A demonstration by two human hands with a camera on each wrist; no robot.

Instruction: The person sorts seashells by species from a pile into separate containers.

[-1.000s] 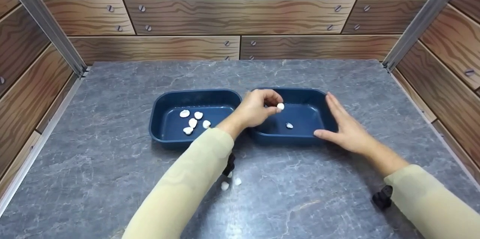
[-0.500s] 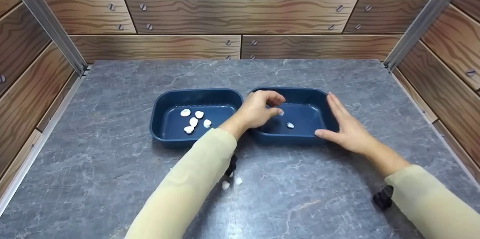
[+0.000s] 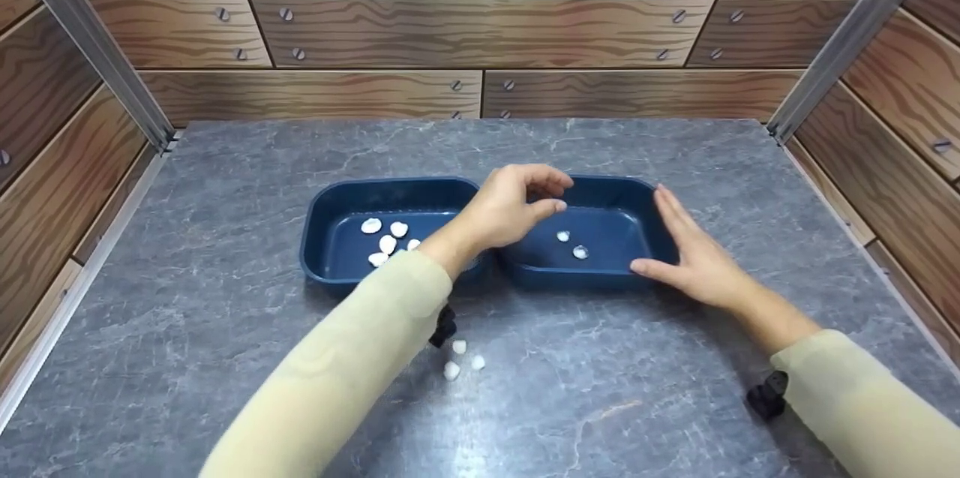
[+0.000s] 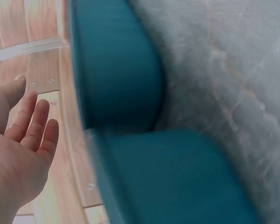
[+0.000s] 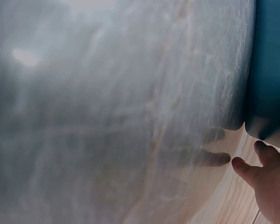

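Left hand: empty, fingers parted over right tray
Right hand: holds nothing, fingers straight at its end
White pieces: two inside — best released low

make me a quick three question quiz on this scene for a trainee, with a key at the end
1. Count: how many small white pieces are visible inside the tray on the right?

2. True or false: the left hand is pinching a white piece.

3. Multiple choice: where is the right hand?
A) over the loose pieces on the table
B) inside the tray on the left
C) at the outer end of the tray on the right

Key
1. Two.
2. False: it hovers over the tray on the right, with no piece visible in its grasp.
3. C.
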